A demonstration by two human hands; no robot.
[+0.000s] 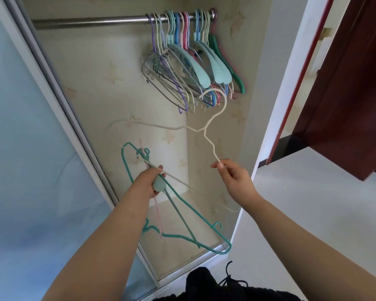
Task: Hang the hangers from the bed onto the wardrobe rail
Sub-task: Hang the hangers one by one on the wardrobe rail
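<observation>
pinching a cream hanger [208,135], the right hand [232,181] lifts it; the left hand [149,181] grips teal hangers [182,209]. the wardrobe rail [91,21] carries many coloured hangers [189,61].

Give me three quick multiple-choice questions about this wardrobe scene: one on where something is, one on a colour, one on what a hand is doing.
1. Where on the rail do the hung hangers sit?
A. at its left end
B. bunched toward its right end
C. spread evenly along it

2. What colour is the hanger in the right hand?
A. cream white
B. black
C. orange

3. What is the left hand doing?
A. hanging open and empty
B. pressing flat on the glass door
C. gripping a bundle of hangers

Answers:
1 B, the hooks crowd the right end while the left stretch is bare.
2 A, the thin white hanger is pinched at one arm by the fingers.
3 C, its fingers curl round the teal hanger and others.
</observation>
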